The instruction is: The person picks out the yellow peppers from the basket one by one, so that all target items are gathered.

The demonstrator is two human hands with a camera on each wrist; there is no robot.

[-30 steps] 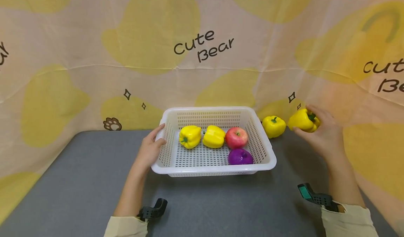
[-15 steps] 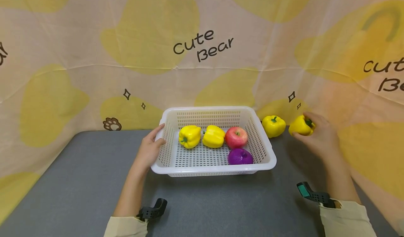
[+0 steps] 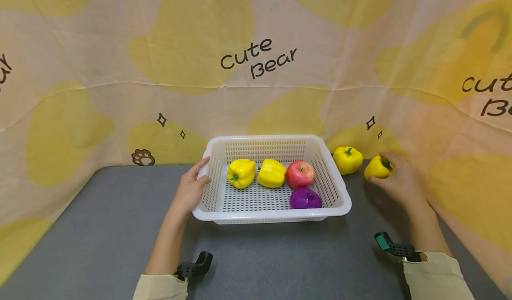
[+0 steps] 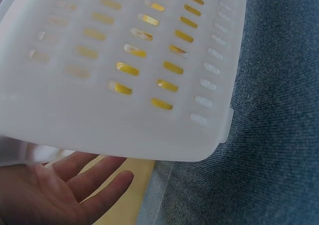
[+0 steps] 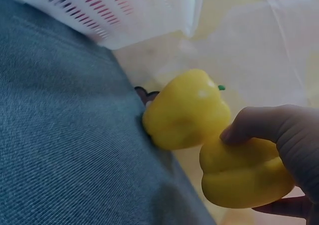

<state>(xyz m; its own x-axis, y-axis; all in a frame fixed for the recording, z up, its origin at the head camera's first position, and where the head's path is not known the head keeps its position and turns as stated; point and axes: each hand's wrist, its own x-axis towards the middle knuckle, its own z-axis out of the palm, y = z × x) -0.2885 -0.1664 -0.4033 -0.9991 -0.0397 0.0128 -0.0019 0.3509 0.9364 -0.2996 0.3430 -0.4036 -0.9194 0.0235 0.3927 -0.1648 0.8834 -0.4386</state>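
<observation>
The right hand (image 3: pixel 402 182) is pinching a yellow pepper (image 3: pixel 377 168) beyond the white basket's (image 3: pixel 272 216) right end, thumb and fingers covering part of it; whether it is touching the worktop (image 3: pixel 280 260) is unclear. A second pepper (image 3: pixel 348 161) is sitting just beside it. The left hand (image 3: pixel 190 193) is holding the basket's left rim, its grip partly hidden. The front rim is hiding the base of a purple round item (image 3: pixel 306 198). The backdrop (image 3: pixel 192 109) is reading "cute Bear", its side copies running out of view.

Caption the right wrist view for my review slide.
Right hand holding a yellow pepper beside a second pepper, a white slotted basket at top left.
</observation>
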